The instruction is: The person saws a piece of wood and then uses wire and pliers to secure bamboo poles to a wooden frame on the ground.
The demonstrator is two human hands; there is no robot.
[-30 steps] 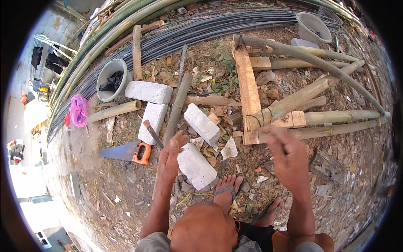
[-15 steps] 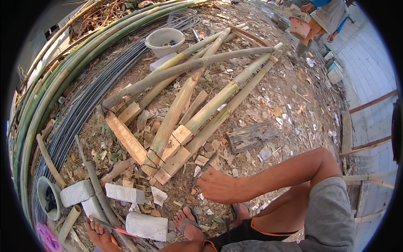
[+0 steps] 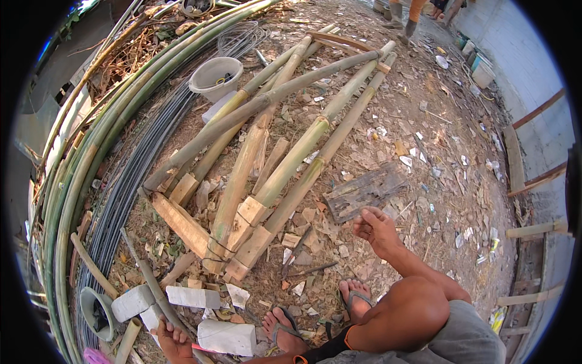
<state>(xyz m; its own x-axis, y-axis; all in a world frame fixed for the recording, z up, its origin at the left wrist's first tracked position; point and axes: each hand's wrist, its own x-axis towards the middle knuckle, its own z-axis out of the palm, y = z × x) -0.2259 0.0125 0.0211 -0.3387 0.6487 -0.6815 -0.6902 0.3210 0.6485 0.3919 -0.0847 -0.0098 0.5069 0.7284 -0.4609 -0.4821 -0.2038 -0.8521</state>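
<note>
My right hand [image 3: 377, 232] is raised beside the weathered board [image 3: 368, 193], its fingers curled together; whatever they hold, if anything, is too small to make out. My left hand [image 3: 174, 341] is low at the left with fingers bent, next to a white block [image 3: 226, 337]. A thin red strip [image 3: 203, 348] shows beside it, but what the hand grips is hidden. Ahead of my feet lies a frame of bamboo poles [image 3: 297, 164], its near ends fixed to wooden blocks [image 3: 248, 252] with dark wire ties.
Long green bamboo [image 3: 100, 130] and dark metal rods [image 3: 130, 164] curve along the left. A grey bucket [image 3: 216, 79] stands behind the frame, a tipped one [image 3: 97, 314] near my left hand. Another person's legs [image 3: 411, 15] are far right, by a pale wall [image 3: 515, 54].
My right hand has moved right and away from the frame's near end toward the board. My view has shifted. The other person, who had a reddish bucket, now shows only as legs.
</note>
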